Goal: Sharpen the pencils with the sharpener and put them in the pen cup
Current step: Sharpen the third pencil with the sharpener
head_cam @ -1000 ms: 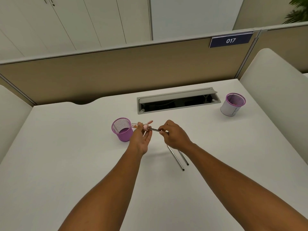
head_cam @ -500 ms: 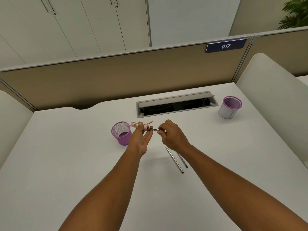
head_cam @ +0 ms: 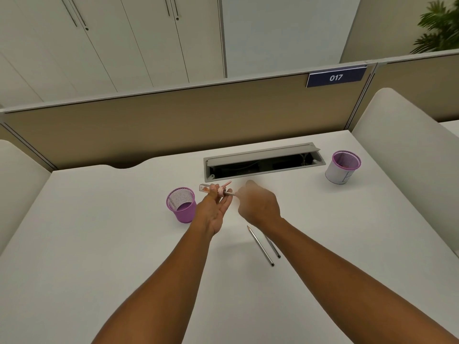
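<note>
My left hand [head_cam: 215, 207] holds a pink and clear sharpener [head_cam: 210, 188] between thumb and fingertips. A grey pencil [head_cam: 229, 193] sticks out of it to the right, and my right hand [head_cam: 258, 204], blurred by motion, is shut on the pencil's far end. A purple mesh pen cup [head_cam: 181, 204] stands just left of my left hand. Two more grey pencils [head_cam: 260, 245] lie side by side on the white desk [head_cam: 99, 244], below my right wrist; one is partly hidden by my forearm.
A second purple mesh cup wrapped in white paper [head_cam: 344, 167] stands at the back right. An open grey cable tray [head_cam: 263, 162] is set into the desk behind my hands. Beige partitions close the back, and white panels flank both sides.
The view has tilted up a little. My hands stay together on sharpener and pencil, and my right hand is now blurred as it moves on the pencil.
</note>
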Available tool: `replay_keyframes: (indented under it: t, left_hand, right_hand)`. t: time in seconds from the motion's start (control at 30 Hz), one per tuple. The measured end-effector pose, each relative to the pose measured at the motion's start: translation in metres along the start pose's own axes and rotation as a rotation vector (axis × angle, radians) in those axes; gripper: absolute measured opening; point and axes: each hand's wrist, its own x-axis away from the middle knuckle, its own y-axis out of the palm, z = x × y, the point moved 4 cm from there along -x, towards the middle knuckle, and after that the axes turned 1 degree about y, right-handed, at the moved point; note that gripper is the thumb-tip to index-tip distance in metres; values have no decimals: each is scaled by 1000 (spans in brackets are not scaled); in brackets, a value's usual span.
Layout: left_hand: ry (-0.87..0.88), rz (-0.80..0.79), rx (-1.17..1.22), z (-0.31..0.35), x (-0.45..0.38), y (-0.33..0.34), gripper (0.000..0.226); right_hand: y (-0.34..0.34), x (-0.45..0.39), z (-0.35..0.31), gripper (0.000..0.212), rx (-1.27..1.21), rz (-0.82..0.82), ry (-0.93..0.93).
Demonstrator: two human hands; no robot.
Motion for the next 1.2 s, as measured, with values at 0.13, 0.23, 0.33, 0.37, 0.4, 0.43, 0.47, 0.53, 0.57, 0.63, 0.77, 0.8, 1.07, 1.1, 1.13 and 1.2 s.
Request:
replay_keyframes:
  t: [0.13,0.23,0.33,0.37,0.4,0.43,0.47,0.53,0.57,0.63,0.77,0.8,1.07,1.1,1.13,1.2]
  left_hand:
    - [29,-9,13,-4,0,1,37]
    - [46,-6,13,-1,1,6,37]
    - [66,-1,20,8,-1,10,34]
    - [71,-1,20,12,-1,12,32]
    - [76,-6,24,14,-1,14,32]
    - [80,-10,29,17,-1,17,31]
    - [81,-16,36,19,-1,19,29]
    - [78,-34,45,21,-1,23,23]
    - [77,-48,47,22,0,25,23]
    - [75,-74,43,22,2,29,29]
    - [69,-100,60,22,4,34,39]
    - [68,-105,77,23,4,34,40]
    - [99,-72,111,30,4,37,38]
    - [102,-67,106,30,3,37,37]
    - [102,-65,100,30,3,37,36]
    - [91,-79,100,29,3,37,36]
  right_hand:
    - [1,-15,5,28,-220,-220,283]
    - [0,-19,10,33,-430,-295,427]
    - [-5,-18,6,33,-364,-230,286]
    - [-9,-17,4,29,-313,-184,224]
    - [-11,-16,2,26,-246,-130,170]
    - [-14,-14,0,25,-167,-76,121]
    - [-15,-13,-2,25,-91,-24,76]
    - [-18,-9,-5,25,24,97,-29]
    - [-20,-7,-7,24,88,159,-77]
    - [-26,-3,-11,23,161,228,-111]
    - [-35,-10,-14,28,-58,-19,216]
    - [-36,-15,-11,31,-227,-118,372]
    - [-43,-23,-14,30,-491,-281,412]
    - [-43,-23,-16,26,-407,-218,318]
    - [-42,-23,-16,22,-303,-157,244]
    - [-43,-20,-17,16,-126,-47,136]
